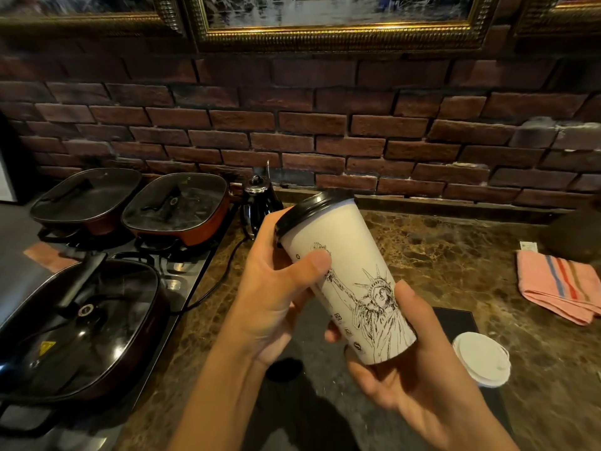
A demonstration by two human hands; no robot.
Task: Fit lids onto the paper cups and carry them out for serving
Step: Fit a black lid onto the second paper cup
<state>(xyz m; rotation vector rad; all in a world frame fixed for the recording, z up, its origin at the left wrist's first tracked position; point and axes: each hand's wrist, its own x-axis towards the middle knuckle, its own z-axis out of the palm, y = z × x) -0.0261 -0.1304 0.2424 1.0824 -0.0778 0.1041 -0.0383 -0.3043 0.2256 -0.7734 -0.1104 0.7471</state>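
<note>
White paper cup (351, 288) printed with a Statue of Liberty drawing sits tilted between my hands, above the brown marbled stone bench (439, 255). Its black plastic lid (309, 211) leans away to the left. My left hand (276, 288) curls around the upper part, thumb across the print. My right hand (406, 379) cups the base. A second white-lidded paper cup (481, 358) stands near right.
</note>
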